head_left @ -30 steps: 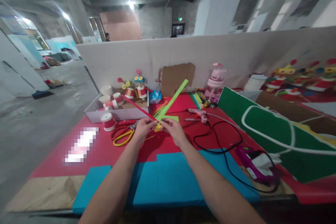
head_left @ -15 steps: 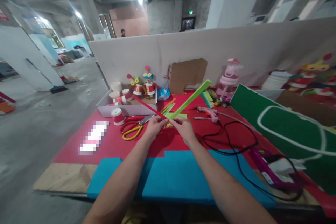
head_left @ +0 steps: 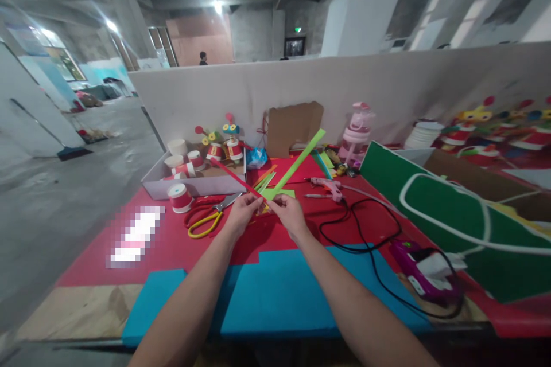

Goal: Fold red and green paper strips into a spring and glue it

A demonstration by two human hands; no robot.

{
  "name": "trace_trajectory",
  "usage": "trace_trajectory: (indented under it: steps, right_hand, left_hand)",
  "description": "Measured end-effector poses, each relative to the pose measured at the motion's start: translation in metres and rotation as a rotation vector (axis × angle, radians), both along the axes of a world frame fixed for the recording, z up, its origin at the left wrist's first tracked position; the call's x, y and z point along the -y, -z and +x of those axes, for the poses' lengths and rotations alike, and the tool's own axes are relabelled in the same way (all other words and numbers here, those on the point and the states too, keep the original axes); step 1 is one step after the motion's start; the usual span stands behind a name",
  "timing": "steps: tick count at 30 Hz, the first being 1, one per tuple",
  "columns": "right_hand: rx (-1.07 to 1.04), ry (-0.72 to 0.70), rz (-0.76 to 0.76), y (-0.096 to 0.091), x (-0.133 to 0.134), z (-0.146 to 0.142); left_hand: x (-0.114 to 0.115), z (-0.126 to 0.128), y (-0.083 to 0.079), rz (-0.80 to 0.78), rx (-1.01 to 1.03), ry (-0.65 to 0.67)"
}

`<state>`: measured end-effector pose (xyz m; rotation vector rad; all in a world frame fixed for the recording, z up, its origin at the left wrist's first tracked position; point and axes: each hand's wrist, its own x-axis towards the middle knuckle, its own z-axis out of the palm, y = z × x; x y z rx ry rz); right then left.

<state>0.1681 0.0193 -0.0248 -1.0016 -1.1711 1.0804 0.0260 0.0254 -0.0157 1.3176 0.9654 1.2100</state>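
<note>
Close together above the red table covering, my left hand [head_left: 245,211] and my right hand [head_left: 287,212] pinch two paper strips where their ends meet. A red paper strip [head_left: 235,175] slants up to the left from the fingers. The light green paper strip [head_left: 301,161] rises to the right. Both strips cross or touch at the fingertips, which hide the joint. Beyond the hands lie several thin green and orange strips [head_left: 266,179] and a green paper piece [head_left: 286,193]. Yellow-handled scissors [head_left: 206,223] rest just left of my left hand.
A white box [head_left: 198,186] holds paper cups and two cup figures; one red-banded cup [head_left: 179,198] stands before it. To the right are a pink glue gun [head_left: 328,187], black cable, a purple power strip [head_left: 424,272] and a green board [head_left: 439,218]. Blue sheet [head_left: 284,292] covers the near edge.
The camera view has shifted, so the table contents appear farther left. Both hands keep their pinch, and the green strip now shows its broad face more.
</note>
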Motion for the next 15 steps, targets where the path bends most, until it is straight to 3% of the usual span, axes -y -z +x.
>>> trace_trajectory:
  steps: [4,9,15]
  right_hand:
    - [-0.023,-0.012,0.002,0.0011,-0.0001,-0.0001]
    - [-0.094,-0.060,-0.056,0.0036,0.0000,-0.0027]
    - [-0.204,-0.082,-0.140,0.0062,-0.0008,-0.0047]
  left_hand:
    - [0.0040,0.0033,-0.0038,-0.016,0.085,0.075]
    - [0.0019,0.0043,0.0000,-0.005,0.061,-0.040]
    - [-0.0008,0.0028,0.0028,-0.007,0.024,-0.067]
